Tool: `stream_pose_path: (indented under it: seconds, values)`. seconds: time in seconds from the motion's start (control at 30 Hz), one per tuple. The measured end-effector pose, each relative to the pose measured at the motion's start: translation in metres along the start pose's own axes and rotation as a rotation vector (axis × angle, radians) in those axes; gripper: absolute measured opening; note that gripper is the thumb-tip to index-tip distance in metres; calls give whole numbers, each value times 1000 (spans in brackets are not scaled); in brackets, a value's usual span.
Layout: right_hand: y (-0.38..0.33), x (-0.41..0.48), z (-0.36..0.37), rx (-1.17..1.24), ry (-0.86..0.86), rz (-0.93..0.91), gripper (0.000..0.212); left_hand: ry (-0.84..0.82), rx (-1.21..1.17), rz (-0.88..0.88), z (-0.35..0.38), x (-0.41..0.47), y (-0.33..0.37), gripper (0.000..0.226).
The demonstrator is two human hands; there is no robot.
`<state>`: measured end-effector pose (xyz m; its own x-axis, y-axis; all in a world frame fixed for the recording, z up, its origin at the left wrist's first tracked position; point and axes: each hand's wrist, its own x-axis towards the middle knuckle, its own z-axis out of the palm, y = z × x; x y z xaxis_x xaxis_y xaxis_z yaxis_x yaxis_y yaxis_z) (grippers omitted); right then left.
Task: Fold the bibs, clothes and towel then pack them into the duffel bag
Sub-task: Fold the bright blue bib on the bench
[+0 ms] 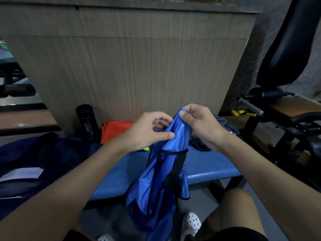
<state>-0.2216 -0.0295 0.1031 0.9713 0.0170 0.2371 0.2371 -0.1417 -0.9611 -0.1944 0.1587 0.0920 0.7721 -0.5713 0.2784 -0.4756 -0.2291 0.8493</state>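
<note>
Blue bench (208,164) behind bib (151,181), wood-grain panel (130,66) beyond

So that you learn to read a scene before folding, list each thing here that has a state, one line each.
blue bib: unfolded, hanging from both hands.
left hand: pinching the bib's top.
right hand: pinching the bib's top.
orange bib: lying on the bench.
grey clothes: crumpled on the bench.
black bottle: upright, capped.
duffel bag: lying at left; open or zipped unclear.
</note>
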Motion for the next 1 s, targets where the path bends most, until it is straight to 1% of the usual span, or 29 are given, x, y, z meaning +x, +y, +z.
stream_pose_path:
  seconds: [0.1,0.17,0.23,0.27,0.3,0.33,0.4,0.43,0.5,0.53,0.6,0.67,0.77,0.83,0.87,0.97,1.0]
  values:
    - [0,2,-6,64,53,4,18,35,-51,-45,9,2,-3,18]
    - [1,3,-12,51,90,21,18,105,-39,-46,12,5,-2,16]
    - [4,6,-18,-106,152,28,12,241,-45,-45,13,12,3,19]
    - [6,7,-21,-212,176,22,5,312,-54,-43,12,15,8,19]
    - [6,7,-22,-291,184,0,3,370,-55,-39,10,19,13,18]
    - [7,6,-21,-323,185,-49,11,406,-44,-31,8,23,18,15]
    - [4,0,-17,-289,148,-177,19,432,-2,-12,6,30,27,10]
    - [2,-3,-15,-281,97,-217,23,444,15,-2,5,33,30,12]
    - [3,-7,-11,-360,-43,-218,28,468,28,13,4,38,34,16]
    - [5,-7,-9,-408,-96,-203,27,471,25,17,4,41,36,18]
    - [12,-5,-7,-463,-119,-192,17,462,11,6,1,44,35,21]
    - [16,-2,-7,-441,-83,-191,16,461,-4,-5,-2,45,30,22]
    - [9,-1,-7,-358,11,-176,18,445,-36,-5,-10,40,23,15]
    - [3,1,-6,-249,83,-159,19,374,-19,14,-15,34,22,9]
    - [0,3,-5,-196,116,-153,19,314,-14,16,-16,29,22,5]
    - [-8,9,-1,-103,173,-129,20,94,32,1,-16,14,16,44]
    - [-9,10,0,-84,178,-119,19,34,76,4,-13,9,12,51]
